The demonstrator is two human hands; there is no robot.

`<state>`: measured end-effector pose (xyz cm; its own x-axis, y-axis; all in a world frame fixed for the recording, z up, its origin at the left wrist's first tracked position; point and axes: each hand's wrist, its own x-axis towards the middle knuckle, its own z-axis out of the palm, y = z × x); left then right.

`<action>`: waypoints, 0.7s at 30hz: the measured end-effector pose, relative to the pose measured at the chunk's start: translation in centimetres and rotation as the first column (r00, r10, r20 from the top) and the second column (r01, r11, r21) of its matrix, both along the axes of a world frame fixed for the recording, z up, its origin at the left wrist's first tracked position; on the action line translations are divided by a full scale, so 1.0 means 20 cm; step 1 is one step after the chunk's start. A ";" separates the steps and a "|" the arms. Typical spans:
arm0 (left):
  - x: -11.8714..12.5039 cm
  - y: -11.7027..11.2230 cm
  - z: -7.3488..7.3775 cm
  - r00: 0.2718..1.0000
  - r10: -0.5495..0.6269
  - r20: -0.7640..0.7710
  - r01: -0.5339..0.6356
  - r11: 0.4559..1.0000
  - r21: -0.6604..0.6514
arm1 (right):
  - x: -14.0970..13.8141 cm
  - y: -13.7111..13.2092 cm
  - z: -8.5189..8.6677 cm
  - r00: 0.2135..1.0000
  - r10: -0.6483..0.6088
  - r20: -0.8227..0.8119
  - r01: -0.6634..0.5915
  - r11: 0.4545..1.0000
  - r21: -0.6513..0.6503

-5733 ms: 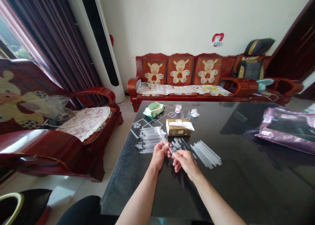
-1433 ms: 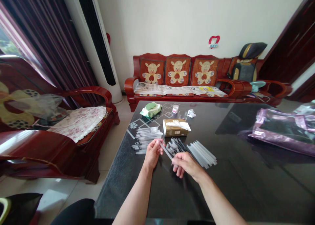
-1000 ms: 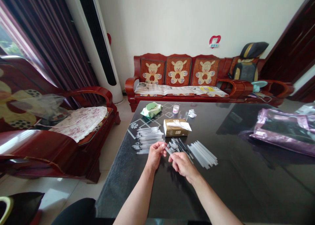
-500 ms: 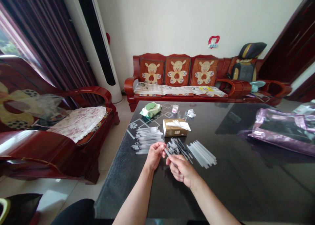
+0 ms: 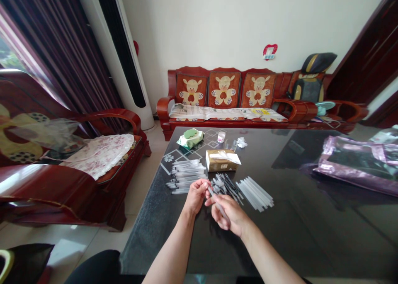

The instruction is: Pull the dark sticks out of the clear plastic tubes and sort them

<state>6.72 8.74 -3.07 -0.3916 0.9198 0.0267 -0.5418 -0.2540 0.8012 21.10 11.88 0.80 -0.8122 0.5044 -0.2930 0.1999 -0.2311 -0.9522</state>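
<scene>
Left hand (image 5: pixel 195 195), right hand (image 5: pixel 230 215) pinching thin clear plastic tube (image 5: pixel 213 195), just before brown tissue box (image 5: pixel 221 161); likely light, stiff, slippery: hold near ends.

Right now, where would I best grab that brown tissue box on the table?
Probably from above, fingers spanning the tissue box across its narrow width, on the near and far long sides. It lies flat, and a white tissue sticks out of its top, so the top offers no firm hold.
</scene>
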 end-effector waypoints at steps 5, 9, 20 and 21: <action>0.01 0.01 0.01 0.997 0.069 -0.021 -0.069 0.998 0.000 | -0.01 0.00 0.03 0.979 -0.189 0.074 0.109 0.798 0.592; 0.01 0.01 0.00 0.992 0.122 -0.026 -0.122 0.993 -0.003 | -0.03 -0.01 0.02 0.918 -0.381 0.110 0.065 0.416 0.907; 0.01 -0.01 0.00 0.999 -0.047 0.013 0.047 0.999 0.005 | 0.02 0.00 0.02 0.998 0.024 -0.054 -0.031 0.993 -0.118; 0.01 -0.01 0.00 0.999 -0.031 0.008 0.031 1.000 0.006 | 0.02 0.00 0.02 0.999 -0.009 -0.033 0.009 1.000 -0.002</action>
